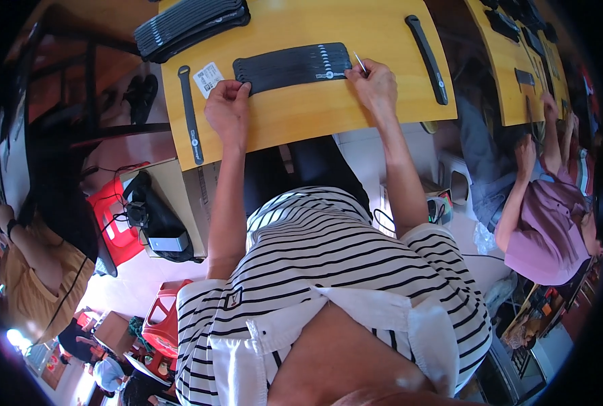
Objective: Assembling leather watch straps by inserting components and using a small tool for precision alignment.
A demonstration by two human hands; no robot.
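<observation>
A neat bundle of black cable straps (281, 68) lies across the yellow table in front of me, its pieces slightly fanned, with a row of pale marks near the right end. My left hand (228, 108) is closed, thumb and fingers pinching the lower left corner. At the right end, my right hand (376, 88) pinches the bundle's lower corner. A thin pointed metal tool (360, 62) sticks up from the right hand's fingers; its kind is hidden. A white printed label (209, 78) lies beside my left fingers.
Single black straps lie at the table's left (189, 115) and right (426, 59). A larger strap stack (192, 27) sits at the far left of the yellow table (301, 111). People work on both sides; red stools (163, 321) stand behind left.
</observation>
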